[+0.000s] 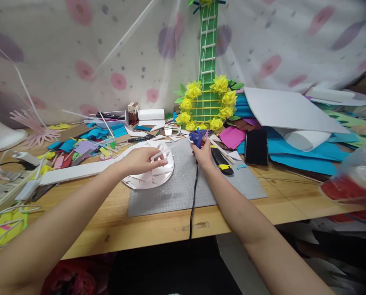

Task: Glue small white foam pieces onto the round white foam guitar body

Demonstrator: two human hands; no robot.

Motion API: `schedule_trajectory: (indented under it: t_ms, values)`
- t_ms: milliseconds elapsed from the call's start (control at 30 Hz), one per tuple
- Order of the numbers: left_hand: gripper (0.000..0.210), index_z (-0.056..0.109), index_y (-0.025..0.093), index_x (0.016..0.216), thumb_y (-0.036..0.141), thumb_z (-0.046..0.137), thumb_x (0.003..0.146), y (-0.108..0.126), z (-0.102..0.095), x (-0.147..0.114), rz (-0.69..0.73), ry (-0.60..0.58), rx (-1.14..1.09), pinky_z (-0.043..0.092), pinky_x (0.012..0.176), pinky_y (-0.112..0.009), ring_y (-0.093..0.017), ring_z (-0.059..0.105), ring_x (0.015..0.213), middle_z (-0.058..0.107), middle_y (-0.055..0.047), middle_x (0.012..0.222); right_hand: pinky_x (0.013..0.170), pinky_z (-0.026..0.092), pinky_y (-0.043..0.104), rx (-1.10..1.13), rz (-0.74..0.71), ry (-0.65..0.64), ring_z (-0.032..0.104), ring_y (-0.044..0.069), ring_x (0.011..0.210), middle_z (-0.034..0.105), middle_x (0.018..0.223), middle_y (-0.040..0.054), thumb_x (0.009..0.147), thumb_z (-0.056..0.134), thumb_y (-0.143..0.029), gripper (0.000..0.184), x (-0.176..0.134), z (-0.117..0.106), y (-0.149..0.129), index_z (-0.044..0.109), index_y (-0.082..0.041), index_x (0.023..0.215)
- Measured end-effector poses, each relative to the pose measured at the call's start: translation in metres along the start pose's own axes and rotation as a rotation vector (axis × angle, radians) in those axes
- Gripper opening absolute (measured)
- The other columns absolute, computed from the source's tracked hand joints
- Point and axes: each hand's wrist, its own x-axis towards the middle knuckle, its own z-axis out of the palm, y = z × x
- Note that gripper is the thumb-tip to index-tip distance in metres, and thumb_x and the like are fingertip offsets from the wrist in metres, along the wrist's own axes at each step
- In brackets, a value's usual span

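A pale sheet [56,53] printed with pink and purple blotches hangs behind a light wooden table [115,223].

From my distant station I count two hands, one left hand [147,159] and one right hand [203,154]; one glue gun [196,138]; one white round piece [152,177]; one cutting mat [162,202]; one utility knife [219,157]; one phone [256,147]; one green guitar-shaped model [208,103]; and paper scraps [86,146], too jumbled for me to number.
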Motion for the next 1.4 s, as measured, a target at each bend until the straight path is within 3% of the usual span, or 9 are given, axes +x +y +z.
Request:
schedule_trajectory:
  t_ms: [133,233,433,633,800,967,1133,1233,1400]
  values:
    - [0.052,0.066,0.019,0.084,0.053,0.028,0.088,-0.009,-0.005,0.031,-0.018,0.116,-0.197,0.039,0.064,-0.026,-0.017,0.058,0.071,0.066,-0.005,0.081,0.043,0.043,0.022,0.275,0.154,-0.083,0.05,0.008,0.048,0.051,0.072,-0.0057,0.061,0.062,-0.035,0.034,0.009,-0.008,-0.008,0.039,-0.023,0.083]
    - [0.035,0.068,0.018,0.085,0.044,0.044,0.083,-0.017,0.0,0.071,-0.11,0.198,0.032,0.041,0.067,-0.029,-0.022,0.06,0.078,0.067,-0.009,0.084,0.042,0.043,0.021,0.39,0.152,-0.114,0.052,0.007,0.047,0.056,0.074,-0.0049,0.061,0.063,-0.037,0.031,0.012,-0.014,-0.014,0.045,-0.021,0.082]
    - [0.034,0.066,0.012,0.104,0.016,0.058,0.072,-0.016,0.034,0.139,-0.247,0.104,0.316,0.038,0.092,-0.044,-0.034,0.052,0.111,0.059,-0.021,0.118,0.038,0.038,0.018,0.425,0.161,-0.204,0.052,0.006,0.046,0.063,0.074,-0.001,0.062,0.065,-0.042,0.031,0.006,-0.013,-0.017,0.054,-0.019,0.079]
    - [0.026,0.067,0.008,0.095,0.013,0.057,0.072,-0.018,0.054,0.166,-0.37,0.14,0.259,0.034,0.089,-0.055,-0.04,0.054,0.108,0.063,-0.026,0.104,0.037,0.037,0.018,0.433,0.171,-0.226,0.05,0.005,0.044,0.064,0.074,-0.0008,0.063,0.066,-0.041,0.029,0.007,-0.013,-0.013,0.055,-0.019,0.077]
    - [0.022,0.064,0.015,0.097,0.02,0.049,0.082,-0.02,0.036,0.157,-0.242,0.434,0.126,0.041,0.087,-0.04,-0.029,0.058,0.104,0.061,-0.017,0.107,0.039,0.039,0.018,0.495,0.179,-0.213,0.051,0.005,0.045,0.064,0.078,-0.0019,0.066,0.066,-0.047,0.032,0.009,-0.014,-0.015,0.055,-0.021,0.08]
    - [0.014,0.061,0.019,0.088,0.028,0.054,0.081,-0.018,0.008,0.13,-0.205,0.912,-0.56,0.047,0.075,-0.026,-0.017,0.06,0.087,0.062,-0.005,0.091,0.039,0.037,0.018,0.486,0.197,-0.39,0.052,0.006,0.047,0.065,0.073,-0.0007,0.061,0.069,-0.055,0.041,0.001,-0.016,-0.019,0.059,-0.02,0.08]
    - [0.01,0.061,0.016,0.079,0.024,0.055,0.08,-0.027,0.011,0.085,-0.36,0.633,-1.262,0.048,0.058,-0.023,-0.011,0.057,0.062,0.06,-0.002,0.071,0.039,0.037,0.019,0.365,0.217,-0.709,0.05,0.007,0.046,0.063,0.064,0.0014,0.062,0.07,-0.055,0.043,-0.017,-0.015,-0.025,0.063,-0.016,0.077]
    - [0.01,0.062,0.015,0.077,0.023,0.056,0.081,-0.035,0.02,0.062,-0.372,0.506,-1.394,0.046,0.056,-0.022,-0.01,0.055,0.058,0.061,-0.002,0.07,0.04,0.037,0.02,0.295,0.216,-0.79,0.049,0.008,0.046,0.062,0.061,0.002,0.062,0.07,-0.054,0.041,-0.028,-0.013,-0.03,0.063,-0.016,0.072]
    - [0.009,0.061,0.015,0.078,0.023,0.061,0.079,-0.043,0.024,0.048,-0.328,0.511,-1.438,0.045,0.06,-0.022,-0.008,0.054,0.057,0.061,-0.001,0.07,0.041,0.037,0.02,0.245,0.226,-0.823,0.048,0.008,0.046,0.059,0.056,0.0015,0.061,0.071,-0.052,0.038,-0.035,-0.011,-0.037,0.06,-0.016,0.065]
